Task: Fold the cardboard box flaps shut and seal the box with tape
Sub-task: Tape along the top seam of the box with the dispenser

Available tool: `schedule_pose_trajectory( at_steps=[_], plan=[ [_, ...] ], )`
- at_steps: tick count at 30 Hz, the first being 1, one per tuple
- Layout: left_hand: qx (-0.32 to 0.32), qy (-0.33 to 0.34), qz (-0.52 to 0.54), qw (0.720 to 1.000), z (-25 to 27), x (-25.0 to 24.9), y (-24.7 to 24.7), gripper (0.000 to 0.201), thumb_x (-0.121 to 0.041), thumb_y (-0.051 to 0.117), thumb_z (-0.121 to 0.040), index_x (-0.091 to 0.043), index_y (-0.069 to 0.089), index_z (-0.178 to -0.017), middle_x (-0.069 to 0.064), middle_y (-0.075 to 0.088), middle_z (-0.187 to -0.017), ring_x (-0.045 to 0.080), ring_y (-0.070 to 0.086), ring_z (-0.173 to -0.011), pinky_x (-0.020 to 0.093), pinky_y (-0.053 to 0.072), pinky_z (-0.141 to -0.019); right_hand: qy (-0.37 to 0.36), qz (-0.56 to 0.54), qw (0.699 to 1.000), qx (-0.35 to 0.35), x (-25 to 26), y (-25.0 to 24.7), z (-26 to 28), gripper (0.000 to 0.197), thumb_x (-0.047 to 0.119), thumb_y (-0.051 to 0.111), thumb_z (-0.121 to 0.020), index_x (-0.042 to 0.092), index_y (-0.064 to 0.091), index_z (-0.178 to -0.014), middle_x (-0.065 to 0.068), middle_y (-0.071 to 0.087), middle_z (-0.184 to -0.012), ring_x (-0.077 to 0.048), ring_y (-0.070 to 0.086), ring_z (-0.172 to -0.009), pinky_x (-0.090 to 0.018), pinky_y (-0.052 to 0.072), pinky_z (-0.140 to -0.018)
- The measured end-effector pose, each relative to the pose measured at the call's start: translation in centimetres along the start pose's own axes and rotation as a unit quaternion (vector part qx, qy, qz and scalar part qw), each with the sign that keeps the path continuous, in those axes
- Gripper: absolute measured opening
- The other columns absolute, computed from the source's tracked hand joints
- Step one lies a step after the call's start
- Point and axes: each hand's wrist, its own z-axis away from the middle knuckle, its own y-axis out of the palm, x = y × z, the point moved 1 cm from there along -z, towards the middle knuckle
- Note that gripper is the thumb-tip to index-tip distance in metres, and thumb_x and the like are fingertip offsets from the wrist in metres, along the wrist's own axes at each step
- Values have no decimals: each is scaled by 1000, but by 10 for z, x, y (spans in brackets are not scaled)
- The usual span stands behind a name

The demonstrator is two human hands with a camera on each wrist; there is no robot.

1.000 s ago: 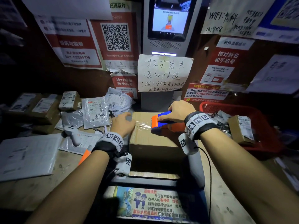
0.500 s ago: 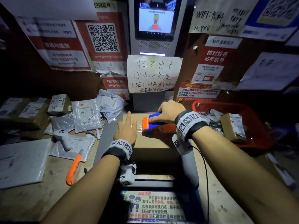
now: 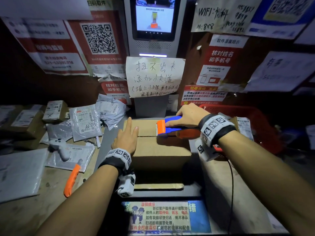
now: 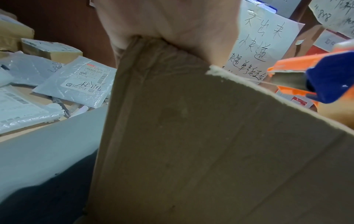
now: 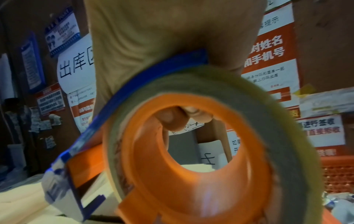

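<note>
A brown cardboard box stands in the middle with its top flaps folded shut; the seam between them runs left to right. My left hand lies flat on the box's left end, fingers straight, pressing the flaps down. In the left wrist view its palm bears on the box's edge. My right hand grips a blue and orange tape dispenser over the seam at the right half of the top. The tape roll fills the right wrist view, my fingertips showing through its core.
An orange-handled knife, a white handheld scanner and grey mail bags lie left of the box. Small parcels sit at the far left. A red basket with packages stands to the right. A kiosk with a screen rises right behind the box.
The dispenser has slid rightward along the seam, away from the left hand. The left hand went from curled over the box's end to flat with straight fingers.
</note>
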Motion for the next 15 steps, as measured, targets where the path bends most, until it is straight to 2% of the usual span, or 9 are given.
schedule_pose_trajectory(
  at_steps=[3, 4, 7, 9, 12, 15],
  plan=[
    [-6, 0, -2, 1000, 1, -1, 0, 56, -61, 18, -96, -48, 7, -150, 16, 46, -142, 41, 49, -121, 56, 37, -99, -1, -16, 1000, -5, -18, -3, 9, 70, 85, 58, -67, 19, 78, -79, 1, 71, -69, -17, 66, -68, -35, 56, -64],
    [-8, -1, -1, 1000, 1, 0, 0, 56, -61, 18, -96, -49, 7, -149, 17, 47, -140, 41, 50, -120, 56, 37, -98, -2, -19, 1000, -3, -21, -4, 13, 70, 84, 58, -68, 18, 78, -78, 0, 71, -69, -19, 67, -67, -35, 56, -64],
    [-12, 5, -4, 1000, -1, 3, 0, 56, -62, 17, -95, -49, 7, -149, 18, 51, -136, 41, 52, -118, 56, 39, -97, 15, -13, 1000, 4, -42, -8, 25, 67, 78, 62, -73, 12, 74, -71, -5, 69, -67, -24, 64, -63, -32, 46, -57],
    [-12, 7, -8, 1000, -2, 5, 2, 57, -62, 16, -95, -49, 7, -150, 19, 52, -134, 41, 52, -117, 56, 40, -97, 42, -13, 999, -4, -67, -16, 39, 66, 78, 64, -72, 13, 74, -70, -7, 69, -68, -27, 65, -67, -33, 49, -60],
    [-11, 9, -6, 1000, -6, 5, 4, 58, -63, 17, -94, -48, 7, -150, 20, 50, -136, 42, 50, -121, 57, 39, -101, 82, -36, 996, -23, -93, -23, 58, 64, 80, 65, -68, 18, 79, -76, -4, 71, -70, -25, 67, -72, -38, 56, -70],
    [-11, 20, 0, 1000, -9, 9, 6, 61, -64, 17, -93, -45, 8, -150, 17, 47, -144, 41, 47, -126, 56, 38, -104, 77, -9, 997, -13, -89, -15, 55, 70, 85, 61, -65, 17, 76, -73, -5, 70, -70, -26, 66, -70, -37, 54, -65]
  ],
)
